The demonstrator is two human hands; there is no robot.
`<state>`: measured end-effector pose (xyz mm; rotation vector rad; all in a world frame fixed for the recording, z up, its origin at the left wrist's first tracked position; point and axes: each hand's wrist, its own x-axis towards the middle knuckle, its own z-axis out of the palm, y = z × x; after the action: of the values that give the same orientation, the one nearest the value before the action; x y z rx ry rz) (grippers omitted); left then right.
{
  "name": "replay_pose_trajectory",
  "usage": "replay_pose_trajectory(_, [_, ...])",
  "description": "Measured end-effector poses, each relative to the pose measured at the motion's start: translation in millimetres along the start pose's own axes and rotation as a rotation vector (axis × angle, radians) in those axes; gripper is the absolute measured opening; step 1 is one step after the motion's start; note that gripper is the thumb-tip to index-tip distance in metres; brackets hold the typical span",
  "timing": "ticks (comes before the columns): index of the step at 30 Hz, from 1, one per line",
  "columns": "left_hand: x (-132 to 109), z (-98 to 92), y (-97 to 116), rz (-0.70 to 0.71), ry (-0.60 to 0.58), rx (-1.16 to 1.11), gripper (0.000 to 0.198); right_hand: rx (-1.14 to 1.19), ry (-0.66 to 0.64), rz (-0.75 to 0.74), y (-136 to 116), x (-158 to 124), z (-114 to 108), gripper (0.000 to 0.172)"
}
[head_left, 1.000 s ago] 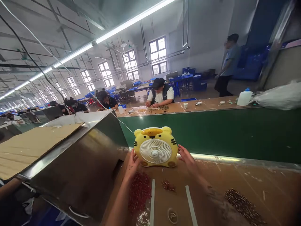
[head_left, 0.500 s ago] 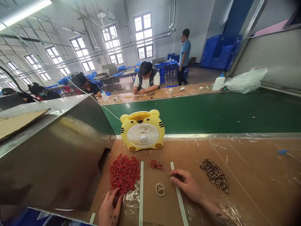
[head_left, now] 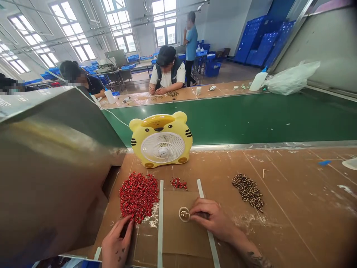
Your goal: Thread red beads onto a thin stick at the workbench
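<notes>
My right hand point(head_left: 214, 219) lies on a cardboard sheet point(head_left: 181, 230), its fingertips at the right edge of a small round transparent ring point(head_left: 184, 214) with something metallic inside. Whether those fingers pinch anything is hidden. My left hand point(head_left: 115, 240) rests at the lower edge of a heap of red beads point(head_left: 138, 197), holding nothing visible. A smaller red cluster point(head_left: 178, 183) lies above the cardboard, and a long pile of dark speckled seeds point(head_left: 248, 191) lies to the right. A yellow tiger-shaped fan point(head_left: 161, 139) stands at the back.
A stainless steel hopper point(head_left: 47, 167) fills the left side. White strips point(head_left: 160, 223) run along the brown bench point(head_left: 292, 178). Behind it runs a green conveyor belt point(head_left: 251, 119). Beyond, co-workers point(head_left: 167, 70) sit at a far bench, near a white bottle and plastic bag.
Both hands have left the fan and dropped to the bench. My right hand has moved to the ring, and my left is by the red heap. The view has tilted.
</notes>
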<state>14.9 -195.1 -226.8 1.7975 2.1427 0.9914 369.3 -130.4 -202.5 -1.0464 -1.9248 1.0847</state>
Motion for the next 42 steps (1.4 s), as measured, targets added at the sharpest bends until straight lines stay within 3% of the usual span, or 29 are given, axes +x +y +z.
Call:
replay_pose_trajectory(4, [0.6,-0.7,7.1,0.058,0.006,0.036,0.025,-0.019,0.009,-0.064,4.3,5.9,1.4,0.039])
replay_pose_trajectory(10, [-1.6,-1.3,12.1,0.006,0.057,0.078,0.020,-0.055,0.049,-0.066,12.3,6.9,2.2,0.036])
replay_pose_trajectory(14, [-2.8,-2.0,14.5,-0.030,0.080,0.073,0.020,-0.105,0.088,-0.149,10.8,5.3,6.0,0.029])
replay_pose_trajectory(20, [5.0,-9.4,17.8,-0.060,0.109,0.120,0.021,-0.252,0.019,-0.337,-0.3,11.1,9.1,0.021])
replay_pose_trajectory(24, [19.3,-8.3,40.4,-0.143,0.092,-0.027,0.019,-0.314,-0.041,-0.371,-2.7,22.7,7.8,0.027])
replay_pose_trajectory(26, [29.4,1.7,63.1,-0.189,0.002,-0.194,0.017,-0.318,-0.071,-0.370,-3.0,25.0,7.3,0.029])
replay_pose_trajectory(30, [52.0,34.2,115.2,-0.268,-0.358,-0.621,0.020,-0.345,-0.118,-0.365,-4.3,21.8,5.7,0.027])
replay_pose_trajectory(33, [66.7,54.3,138.1,-0.268,-0.528,-0.801,0.022,-0.426,-0.065,-0.388,-4.4,19.7,4.4,0.028])
replay_pose_trajectory(36, [75.2,65.7,138.8,-0.258,-0.613,-0.825,0.018,-0.489,-0.032,-0.405,-4.8,21.2,2.7,0.030])
replay_pose_trajectory(42, [73.5,78.6,120.8,-0.275,-0.759,-0.859,0.017,-0.506,-0.091,-0.401,-5.8,23.1,-1.7,0.029])
